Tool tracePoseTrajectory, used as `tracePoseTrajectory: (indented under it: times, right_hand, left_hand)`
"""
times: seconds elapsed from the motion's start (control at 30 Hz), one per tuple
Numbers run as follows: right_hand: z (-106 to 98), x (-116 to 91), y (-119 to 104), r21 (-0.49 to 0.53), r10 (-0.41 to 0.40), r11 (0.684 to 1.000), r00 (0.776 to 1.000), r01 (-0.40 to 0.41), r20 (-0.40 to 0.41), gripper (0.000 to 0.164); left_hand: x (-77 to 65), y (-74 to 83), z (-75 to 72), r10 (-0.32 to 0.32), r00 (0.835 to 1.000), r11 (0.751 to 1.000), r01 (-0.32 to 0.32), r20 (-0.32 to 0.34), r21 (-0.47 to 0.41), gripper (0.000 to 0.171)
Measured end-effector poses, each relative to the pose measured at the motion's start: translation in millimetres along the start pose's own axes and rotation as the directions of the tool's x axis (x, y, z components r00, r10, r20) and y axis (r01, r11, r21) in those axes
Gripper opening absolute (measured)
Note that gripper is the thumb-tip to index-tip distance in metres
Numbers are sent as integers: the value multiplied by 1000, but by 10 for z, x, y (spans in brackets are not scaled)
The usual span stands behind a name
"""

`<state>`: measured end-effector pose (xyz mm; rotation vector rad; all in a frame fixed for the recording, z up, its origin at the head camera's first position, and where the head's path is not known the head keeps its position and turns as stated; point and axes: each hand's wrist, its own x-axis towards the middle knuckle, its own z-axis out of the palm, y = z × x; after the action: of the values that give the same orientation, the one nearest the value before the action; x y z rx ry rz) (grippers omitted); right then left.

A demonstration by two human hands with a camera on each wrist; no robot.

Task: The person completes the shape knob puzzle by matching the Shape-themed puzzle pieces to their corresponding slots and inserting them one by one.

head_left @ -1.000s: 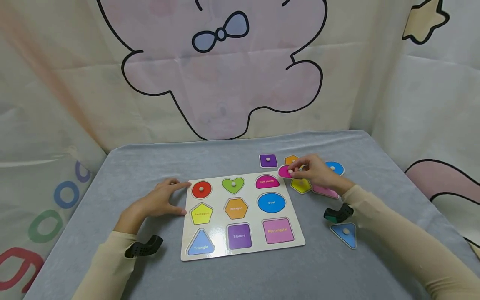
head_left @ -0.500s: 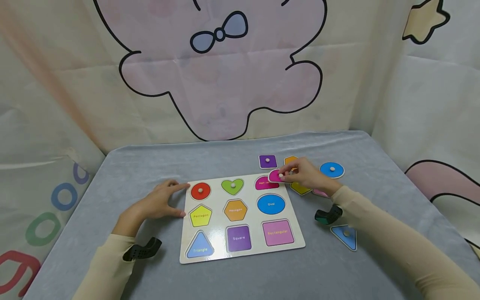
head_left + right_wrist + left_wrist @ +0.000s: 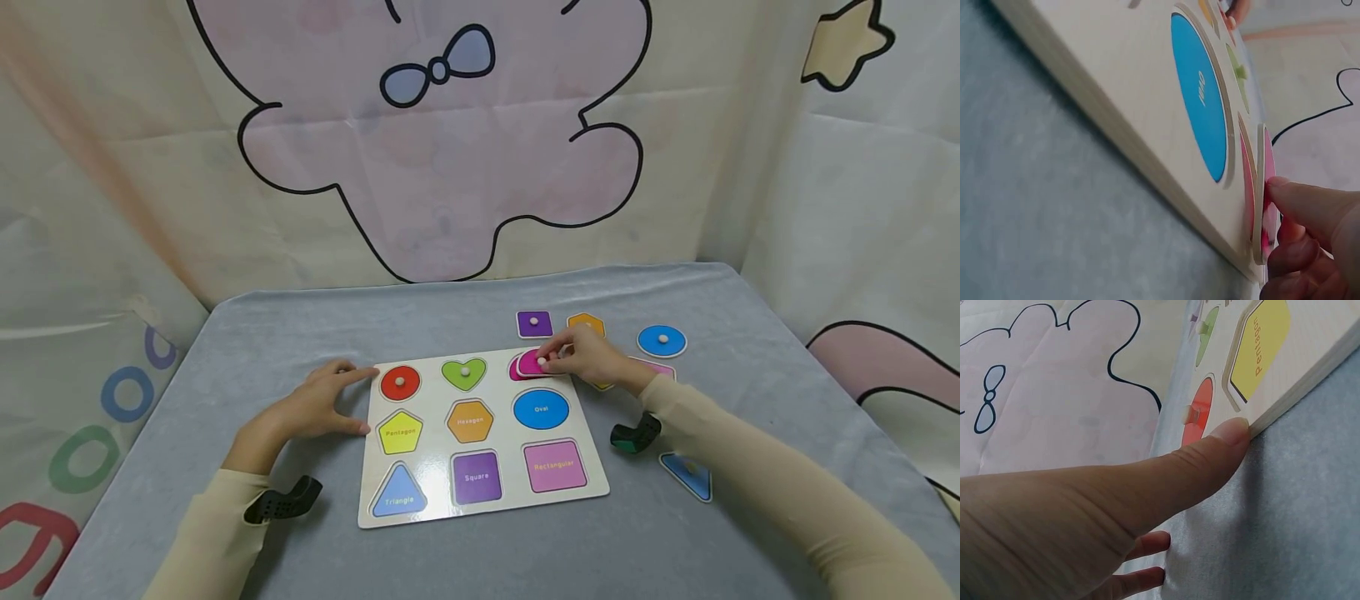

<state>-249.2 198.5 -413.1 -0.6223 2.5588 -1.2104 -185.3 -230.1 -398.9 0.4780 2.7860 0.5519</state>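
Glossy wooden board (image 3: 435, 492), matt cloth (image 3: 570, 550)

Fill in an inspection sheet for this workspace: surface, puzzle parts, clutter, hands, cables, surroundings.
Surface: grey-blue plush cloth covers the table.
Puzzle parts: white wooden shape board with red round piece and green heart-shaped piece seated; magenta half-round piece overlaps its recess, unseated. Loose on the cloth: purple square piece, orange hexagonal piece, blue oval piece, pink rectangular piece, yellow pentagonal piece (mostly hidden), blue triangular piece.
Clutter: nothing seen.
Hands: left hand touches the board's left edge; right hand pinches the half-round piece.
Cables: nothing seen.
Surroundings: cream fabric backdrop printed with cartoon shapes.
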Motion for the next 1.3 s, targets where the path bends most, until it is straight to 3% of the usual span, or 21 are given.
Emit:
tracePoseTrajectory:
  times: [0.4, 1.0, 1.3]
  right_hand:
    - [106, 97, -62, 3, -2, 1000, 1000, 2, 30, 16]
    - [90, 116, -100, -33, 37, 999, 996, -35, 80, 20]
    - [-16, 11, -96, -81, 59, 995, 998, -57, 18, 25]
  left_hand:
    - [-9, -2, -8, 4, 1000, 1000, -4, 0, -1, 89]
    - [9, -8, 15, -23, 1000, 1000, 23, 10, 5, 89]
    - [8, -1, 22, -42, 999, 999, 42, 15, 8, 90]
